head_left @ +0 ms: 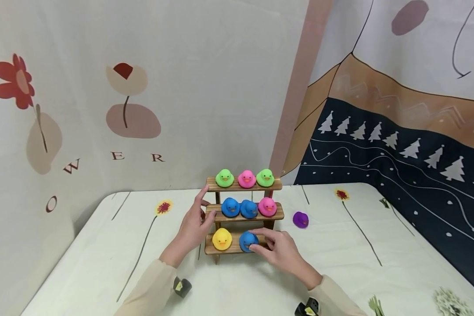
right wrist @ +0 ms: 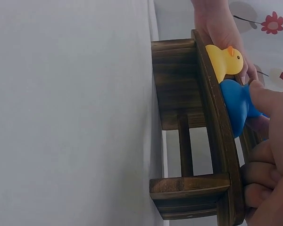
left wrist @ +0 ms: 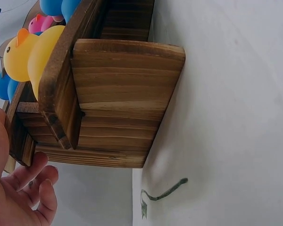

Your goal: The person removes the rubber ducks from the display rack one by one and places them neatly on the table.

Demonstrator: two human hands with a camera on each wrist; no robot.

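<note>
A three-tier wooden display shelf (head_left: 235, 250) stands on the table. My left hand (head_left: 193, 224) holds its left side, thumb at the end of the middle tier and index finger up at the top tier. On the bottom tier, my right hand (head_left: 281, 251) pinches a blue rubber duck (right wrist: 236, 106) between thumb and fingers. A yellow rubber duck (head_left: 222, 239) sits to its left. The middle tier carries two blue ducks (head_left: 231, 207) and a pink duck (head_left: 267, 206). Along the top sit a green duck (head_left: 224, 178), a pink duck (head_left: 246, 179) and another green duck (head_left: 265, 177).
A purple duck (head_left: 300, 220) lies on the table to the right of the shelf. The white tablecloth (head_left: 142, 254) has printed flowers. Patterned fabric (head_left: 221, 109) hangs behind the table. Each wrist wears a small dark camera (head_left: 182, 287).
</note>
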